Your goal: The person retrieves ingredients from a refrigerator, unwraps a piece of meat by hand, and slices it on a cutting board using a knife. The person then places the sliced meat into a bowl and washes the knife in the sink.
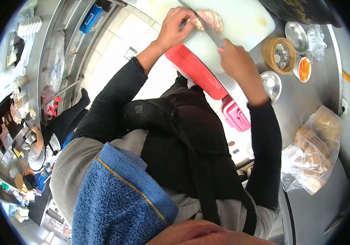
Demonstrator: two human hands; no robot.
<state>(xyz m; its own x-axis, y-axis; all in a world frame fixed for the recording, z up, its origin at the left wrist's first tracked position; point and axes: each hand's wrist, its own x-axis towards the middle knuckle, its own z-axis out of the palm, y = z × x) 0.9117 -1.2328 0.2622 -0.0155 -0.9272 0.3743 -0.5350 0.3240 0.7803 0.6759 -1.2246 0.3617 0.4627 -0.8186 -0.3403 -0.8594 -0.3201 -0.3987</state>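
On a white cutting board (244, 20) at the top of the head view lies a piece of pale pink meat (212, 21). My right hand (236, 61) is closed around the handle of a knife (211, 30), whose long blade crosses the meat at a slant. To the left of the blade, the bent fingers of my left hand (177, 26) press on the meat's near end. They are close to the blade, and the fingertips are partly hidden. The knife handle is mostly covered by my right hand.
Right of the board stand a bamboo steamer (268, 57), a bowl of shredded orange food (304, 70) and metal bowls (271, 86). A plastic bag of bread-like items (316, 151) lies farther down the counter. Red (195, 71) and pink (236, 114) containers sit below. Another person (40, 153) is at far left.
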